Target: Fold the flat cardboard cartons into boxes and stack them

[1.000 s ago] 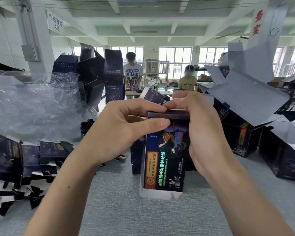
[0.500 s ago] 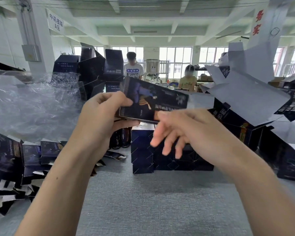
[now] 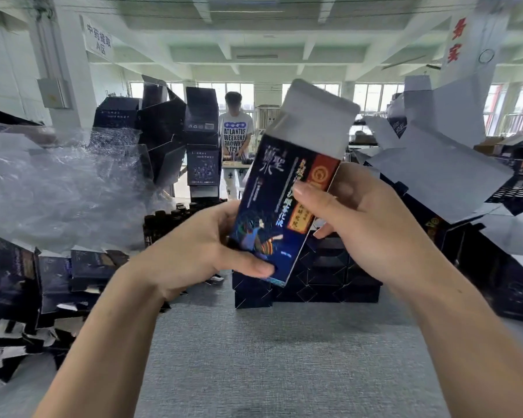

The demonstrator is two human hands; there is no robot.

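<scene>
The left hand (image 3: 194, 254) grips the lower end of a dark printed carton (image 3: 263, 188), thumb curled over its front face. The right hand (image 3: 369, 224) pinches the carton's right edge, thumb on the front and fingers behind. Between the 2 hands the carton is held tilted above the grey counter (image 3: 269, 357), its white flap (image 3: 314, 116) open at the top. Just behind and below the carton a row of folded boxes (image 3: 323, 279) stands on the counter. Left of the carton lie flat cartons (image 3: 43, 273) and crumpled plastic wrap (image 3: 58, 182); right of it are open-flapped boxes (image 3: 435, 176).
</scene>
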